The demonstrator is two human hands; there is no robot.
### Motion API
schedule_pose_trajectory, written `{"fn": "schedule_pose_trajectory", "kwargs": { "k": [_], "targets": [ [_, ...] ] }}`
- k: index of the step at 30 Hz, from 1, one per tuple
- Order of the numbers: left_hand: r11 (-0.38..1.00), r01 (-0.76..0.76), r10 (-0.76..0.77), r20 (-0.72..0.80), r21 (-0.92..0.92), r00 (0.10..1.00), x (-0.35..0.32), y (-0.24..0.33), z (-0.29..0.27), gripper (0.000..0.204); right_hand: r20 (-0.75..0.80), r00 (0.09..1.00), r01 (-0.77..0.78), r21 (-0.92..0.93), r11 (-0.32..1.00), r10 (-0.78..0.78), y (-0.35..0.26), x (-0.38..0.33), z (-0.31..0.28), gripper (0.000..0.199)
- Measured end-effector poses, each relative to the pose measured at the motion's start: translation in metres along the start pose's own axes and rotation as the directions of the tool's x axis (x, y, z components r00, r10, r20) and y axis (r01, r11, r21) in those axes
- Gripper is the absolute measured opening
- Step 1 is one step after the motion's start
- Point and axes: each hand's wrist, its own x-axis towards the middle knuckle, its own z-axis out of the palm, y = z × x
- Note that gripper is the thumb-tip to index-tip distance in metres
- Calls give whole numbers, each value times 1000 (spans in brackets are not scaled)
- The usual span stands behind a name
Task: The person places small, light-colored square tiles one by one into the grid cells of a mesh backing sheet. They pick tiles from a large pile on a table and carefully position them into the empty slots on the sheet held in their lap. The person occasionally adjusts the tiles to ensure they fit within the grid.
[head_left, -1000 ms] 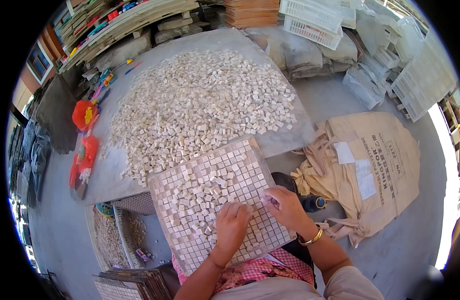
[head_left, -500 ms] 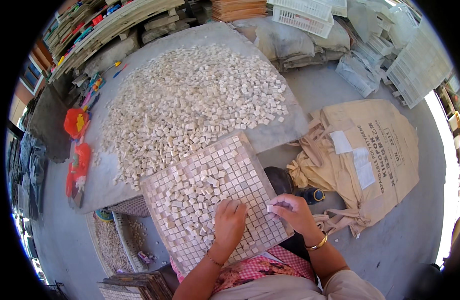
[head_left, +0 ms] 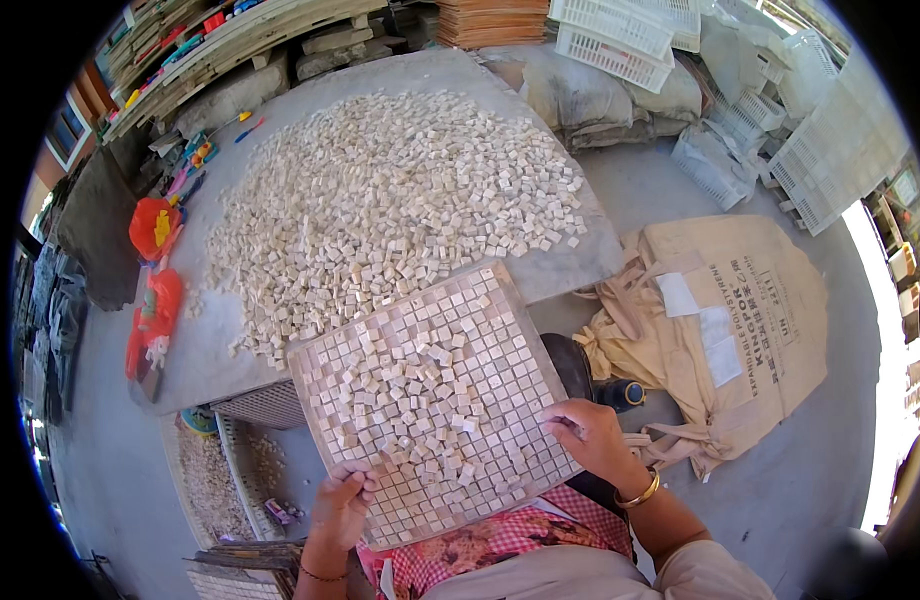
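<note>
A square grid board (head_left: 385, 520) tilts across my lap, its cells largely filled with small pale stone tiles. More loose tiles (head_left: 420, 390) lie heaped over its middle and left part. My left hand (head_left: 343, 495) is closed on the board's lower left edge, fingers curled at the rim. At the right edge, my right hand (head_left: 590, 438) is closed with thumb and fingers at the rim; whether a tile is also pinched there is hidden. A gold bangle circles the right wrist.
Beyond the board, a grey table (head_left: 570, 275) bears a wide heap of loose tiles. Toys in red bags (head_left: 158, 310) lie along its left side. To the right are a dark bottle (head_left: 622, 394) and a big tan sack (head_left: 770, 300). White crates (head_left: 615, 55) stand behind.
My left hand has left the loose tiles and moved down-left to the board's edge. The right hand, which pinched a tile, has come to the right rim; that tile no longer shows.
</note>
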Motion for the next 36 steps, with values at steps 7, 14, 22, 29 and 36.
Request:
{"fn": "schedule_pose_trajectory", "kwargs": {
  "k": [7,14,22,29,36],
  "targets": [
    [722,-477,687,-438,500,580,-56,140,-231,35,239,961,175,-134,975,-139,4,-9,4,19],
    [193,111,881,-222,975,417,-49,139,-226,41,302,934,294,-338,894,-193,-3,-13,24,24],
    [21,-595,565,482,803,670,-14,-1,37,24,287,936,292,-300,908,-206,-1,-21,29,18],
    [-106,-782,252,777,615,577,5,-71,93,19,379,923,104,-82,991,-66,-8,-39,17,10],
    [-258,-762,241,804,593,544,4,-87,100,15,276,949,221,-236,946,-153,-3,-52,28,9]
  ]
}}
